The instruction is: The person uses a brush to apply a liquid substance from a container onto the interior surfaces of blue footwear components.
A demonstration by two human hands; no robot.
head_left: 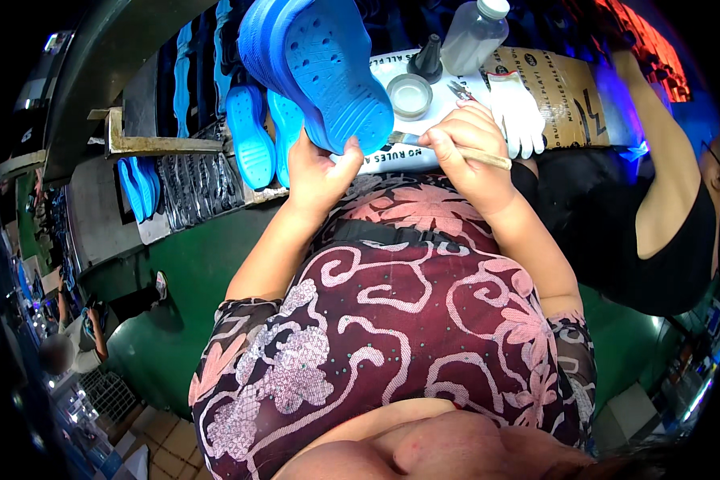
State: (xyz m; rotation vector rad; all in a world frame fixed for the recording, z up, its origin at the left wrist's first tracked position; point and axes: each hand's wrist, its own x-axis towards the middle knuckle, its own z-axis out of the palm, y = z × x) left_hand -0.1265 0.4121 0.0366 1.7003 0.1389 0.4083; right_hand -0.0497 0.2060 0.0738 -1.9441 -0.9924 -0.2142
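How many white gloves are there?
1 that I can see: the glove lies on the table, just past the right hand. A second may be hidden beneath it.

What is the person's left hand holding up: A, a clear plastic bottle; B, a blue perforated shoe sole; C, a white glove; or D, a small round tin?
B: the left hand grips the lower edge of the blue perforated shoe sole, while the right hand brings a thin brush to its edge.
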